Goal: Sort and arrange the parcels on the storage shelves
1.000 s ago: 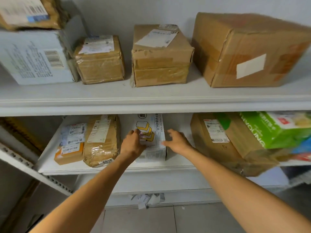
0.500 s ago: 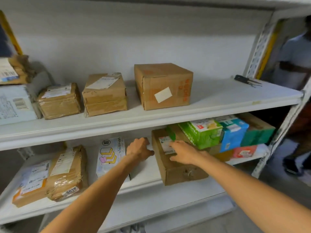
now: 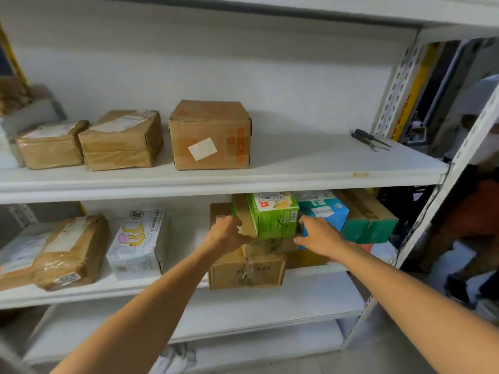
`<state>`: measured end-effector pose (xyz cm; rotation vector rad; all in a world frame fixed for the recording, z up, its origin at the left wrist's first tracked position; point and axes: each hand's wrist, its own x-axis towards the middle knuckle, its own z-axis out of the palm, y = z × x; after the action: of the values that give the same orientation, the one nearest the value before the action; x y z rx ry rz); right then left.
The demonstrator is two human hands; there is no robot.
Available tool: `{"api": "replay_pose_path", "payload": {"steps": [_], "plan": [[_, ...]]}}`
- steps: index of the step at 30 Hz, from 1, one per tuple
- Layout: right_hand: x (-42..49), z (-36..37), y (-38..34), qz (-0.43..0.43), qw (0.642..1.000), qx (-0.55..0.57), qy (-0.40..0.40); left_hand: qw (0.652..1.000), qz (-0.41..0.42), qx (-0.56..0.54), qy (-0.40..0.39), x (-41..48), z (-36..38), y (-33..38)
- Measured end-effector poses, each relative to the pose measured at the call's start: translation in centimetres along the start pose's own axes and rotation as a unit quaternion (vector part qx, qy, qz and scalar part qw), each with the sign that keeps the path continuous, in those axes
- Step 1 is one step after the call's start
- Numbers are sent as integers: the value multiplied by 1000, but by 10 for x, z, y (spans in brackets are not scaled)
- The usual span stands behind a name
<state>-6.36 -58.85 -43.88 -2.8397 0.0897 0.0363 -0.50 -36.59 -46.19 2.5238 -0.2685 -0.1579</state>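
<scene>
A green carton [image 3: 275,217] sits on top of a brown cardboard box [image 3: 247,269] on the middle shelf [image 3: 175,284]. My left hand [image 3: 229,233] grips the carton's left side with curled fingers. On the carton's right, my right hand [image 3: 318,236] touches its lower corner, in front of a blue carton [image 3: 324,211]. A dark green box [image 3: 370,225] stands further right. Left of my hands lie a white printed parcel [image 3: 137,241] and a taped brown parcel [image 3: 73,252].
The upper shelf [image 3: 297,171] carries three brown boxes, the largest [image 3: 210,136] with a white label, and pliers [image 3: 371,140] at its right end. A perforated white upright [image 3: 459,163] bounds the rack on the right; a person [image 3: 475,211] stands beyond it. The lowest shelf [image 3: 216,314] is bare.
My view has swung right along the rack. Both hands left the white printed parcel, passed over the brown box and now sit on either side of the green carton.
</scene>
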Motion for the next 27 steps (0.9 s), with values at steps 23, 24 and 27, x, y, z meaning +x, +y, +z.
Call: {"api": "replay_pose_path", "payload": {"steps": [23,24,27], "plan": [[61,23,-3,80,929,356,59,911,-68,-403,-46,45,29,27],[55,27,-4,88,918,382,50,905,-70,-414,-61,40,28,22],[38,36,-5,74,898,435,10,894,-73,-426,-118,22,22,7]]}}
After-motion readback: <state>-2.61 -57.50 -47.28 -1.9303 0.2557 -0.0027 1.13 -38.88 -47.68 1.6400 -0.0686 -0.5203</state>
